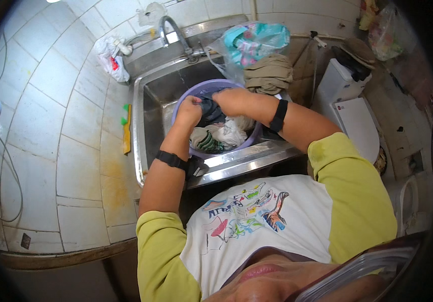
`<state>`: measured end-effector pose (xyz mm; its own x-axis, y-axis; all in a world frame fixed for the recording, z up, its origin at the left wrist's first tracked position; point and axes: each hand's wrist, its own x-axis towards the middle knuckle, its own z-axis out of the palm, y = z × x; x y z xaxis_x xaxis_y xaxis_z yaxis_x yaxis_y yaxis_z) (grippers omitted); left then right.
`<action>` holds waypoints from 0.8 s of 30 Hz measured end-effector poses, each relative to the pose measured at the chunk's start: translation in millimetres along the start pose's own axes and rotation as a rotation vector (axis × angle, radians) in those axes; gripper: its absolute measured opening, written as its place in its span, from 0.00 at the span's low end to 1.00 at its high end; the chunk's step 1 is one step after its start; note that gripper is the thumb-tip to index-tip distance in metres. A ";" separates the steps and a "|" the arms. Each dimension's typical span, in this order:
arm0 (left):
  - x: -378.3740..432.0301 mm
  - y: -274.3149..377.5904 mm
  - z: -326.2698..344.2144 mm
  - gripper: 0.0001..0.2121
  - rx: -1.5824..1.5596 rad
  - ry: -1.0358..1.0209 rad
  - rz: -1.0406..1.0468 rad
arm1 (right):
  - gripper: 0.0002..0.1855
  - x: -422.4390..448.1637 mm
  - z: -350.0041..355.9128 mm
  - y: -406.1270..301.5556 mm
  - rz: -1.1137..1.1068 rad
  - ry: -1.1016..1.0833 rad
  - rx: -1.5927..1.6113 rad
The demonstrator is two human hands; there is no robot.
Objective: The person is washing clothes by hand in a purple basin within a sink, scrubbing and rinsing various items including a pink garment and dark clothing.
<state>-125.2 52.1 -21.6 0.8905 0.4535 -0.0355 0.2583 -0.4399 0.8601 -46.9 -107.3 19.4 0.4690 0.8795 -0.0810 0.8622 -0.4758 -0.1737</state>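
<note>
A purple plastic basin stands inside a stainless steel sink. It holds water and wet clothes. My left hand grips a dark grey garment at the basin's left side. Blurred by motion, my right hand is over the same garment at the right; its fingers are mostly hidden, but it seems to be holding the cloth. Nearer to me in the basin lie a white cloth and a cloth with dark green stripes.
A curved faucet rises behind the basin. Folded brown cloth and a plastic bag with turquoise fabric sit at the back right. A yellow-handled brush lies left of the sink. A white toilet stands to the right.
</note>
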 end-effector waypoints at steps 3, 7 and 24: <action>0.0 -5.7 7.2 0.12 0.068 -0.017 -0.010 | 0.07 -12.6 -29.4 -3.1 0.142 0.201 0.165; -7.8 7.1 18.5 0.11 0.063 -0.051 -0.033 | 0.07 -26.5 -34.3 1.7 0.158 0.315 0.219; -6.7 26.5 30.8 0.06 0.184 -0.138 -0.005 | 0.07 -70.6 -63.6 4.1 0.144 0.572 0.460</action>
<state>-112.9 13.6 -14.2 0.9285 0.3516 -0.1196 0.3156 -0.5774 0.7530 -64.3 -172.0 86.8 0.7060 0.6055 0.3674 0.6764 -0.4228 -0.6031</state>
